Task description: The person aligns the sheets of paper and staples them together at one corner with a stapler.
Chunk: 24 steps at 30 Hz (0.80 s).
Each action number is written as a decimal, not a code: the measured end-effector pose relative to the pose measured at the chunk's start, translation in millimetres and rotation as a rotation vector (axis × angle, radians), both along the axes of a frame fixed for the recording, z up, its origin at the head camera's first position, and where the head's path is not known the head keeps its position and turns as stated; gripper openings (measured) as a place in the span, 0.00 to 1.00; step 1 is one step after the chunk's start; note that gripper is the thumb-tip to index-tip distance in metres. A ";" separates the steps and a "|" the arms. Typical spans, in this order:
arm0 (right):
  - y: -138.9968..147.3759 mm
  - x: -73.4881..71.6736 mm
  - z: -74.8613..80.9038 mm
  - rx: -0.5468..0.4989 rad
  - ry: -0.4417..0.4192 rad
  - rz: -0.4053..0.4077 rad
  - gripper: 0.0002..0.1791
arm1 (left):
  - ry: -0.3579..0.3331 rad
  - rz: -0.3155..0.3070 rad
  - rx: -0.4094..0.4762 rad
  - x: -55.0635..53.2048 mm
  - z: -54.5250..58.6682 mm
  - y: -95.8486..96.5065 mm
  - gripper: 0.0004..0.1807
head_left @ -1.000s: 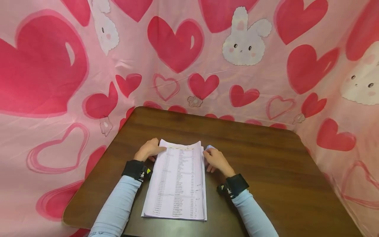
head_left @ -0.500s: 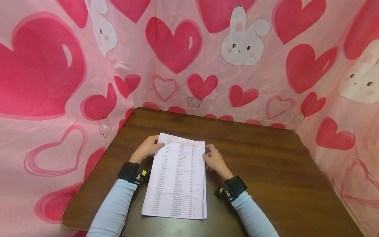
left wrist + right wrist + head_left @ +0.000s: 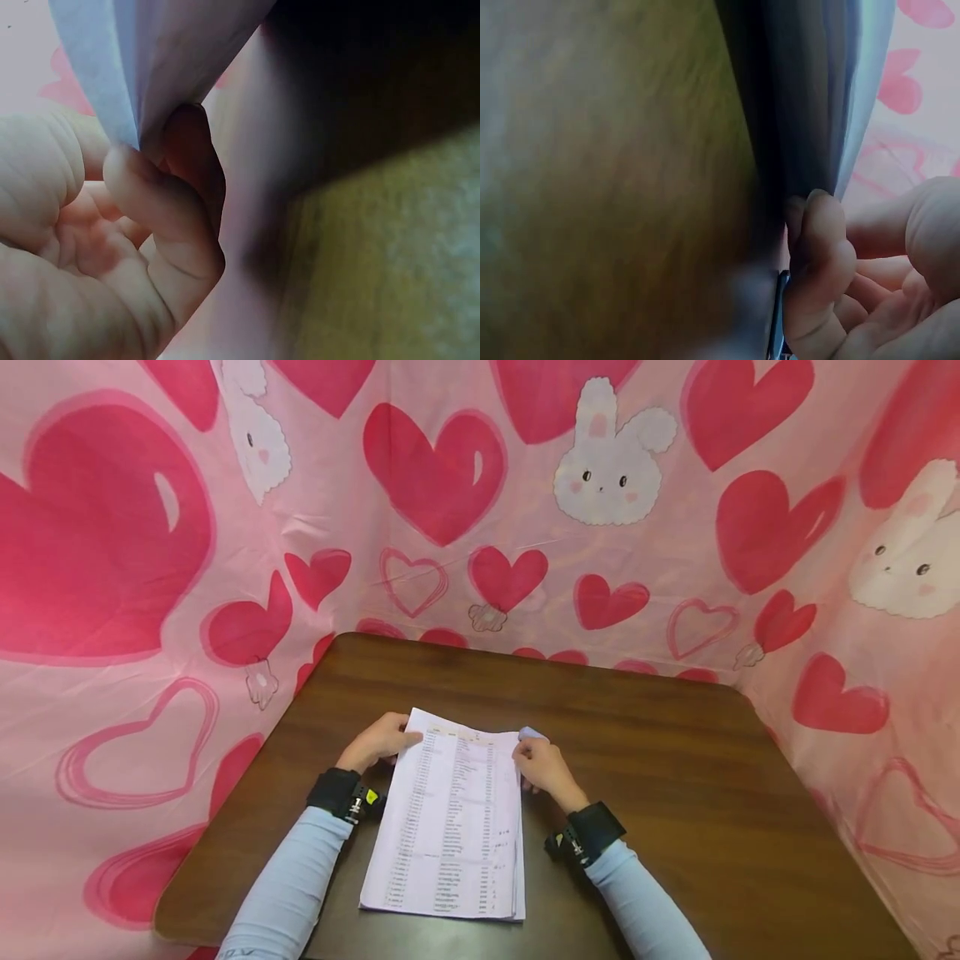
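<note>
A stack of printed paper sheets (image 3: 453,827), with columns of text and a few handwritten marks, is tilted toward me in the head view. My left hand (image 3: 381,742) pinches its upper left edge between thumb and fingers. At the upper right edge, my right hand (image 3: 546,767) pinches the sheets too. The left wrist view shows paper (image 3: 184,52) between the left fingertips; several layered sheets (image 3: 817,90) run into the right fingertips. Behind the right hand a small light-blue thing (image 3: 532,732) peeks out, mostly hidden, its kind unclear.
A brown wooden table (image 3: 675,793) with rounded corners lies beneath. Pink cloth (image 3: 420,585) printed with hearts and rabbits hangs around its back and sides. Each wrist wears a black strap (image 3: 596,828) with a small camera.
The sheets' top edge rose and straightened, then dipped slightly toward me. Both hands shifted a little with it and kept their pinch. The light-blue thing shows more now than half a second ago.
</note>
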State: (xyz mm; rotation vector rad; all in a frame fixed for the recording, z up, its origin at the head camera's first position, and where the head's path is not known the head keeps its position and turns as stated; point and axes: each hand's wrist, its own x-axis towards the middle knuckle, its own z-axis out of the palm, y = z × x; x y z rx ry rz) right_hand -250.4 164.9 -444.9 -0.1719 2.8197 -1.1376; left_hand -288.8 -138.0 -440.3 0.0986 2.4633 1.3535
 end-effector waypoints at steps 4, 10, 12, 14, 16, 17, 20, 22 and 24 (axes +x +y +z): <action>2.9 -2.9 -2.1 0.040 -0.055 0.005 0.08 | 0.006 -0.006 0.007 -3.1 -1.7 3.4 0.16; 11.9 -3.0 -2.5 0.050 -0.071 -0.003 0.05 | 0.009 -0.031 -0.004 -8.6 -0.3 11.9 0.16; 16.1 -2.0 -1.3 0.053 -0.075 0.013 0.05 | 0.012 -0.036 -0.035 -9.8 0.5 13.2 0.18; 21.9 -0.9 2.3 0.062 -0.087 0.035 0.06 | 0.034 -0.031 -0.098 -10.0 3.8 13.3 0.21; 29.2 -0.8 9.7 0.075 -0.100 0.051 0.08 | 0.105 -0.030 -0.196 -8.9 11.7 13.4 0.25; 33.4 -1.4 15.1 0.080 -0.104 0.056 0.09 | 0.150 -0.023 -0.238 -8.3 17.7 14.6 0.26; 45.6 -8.8 34.3 0.105 -0.100 0.055 0.11 | 0.309 -0.043 -0.317 -6.9 43.7 25.7 0.24; 51.7 -17.9 46.0 0.143 -0.080 0.083 0.13 | 0.392 -0.099 -0.318 -8.0 62.5 42.1 0.20; 54.8 -28.8 53.4 0.199 -0.069 0.128 0.15 | 0.438 -0.194 -0.303 -12.0 78.1 64.1 0.15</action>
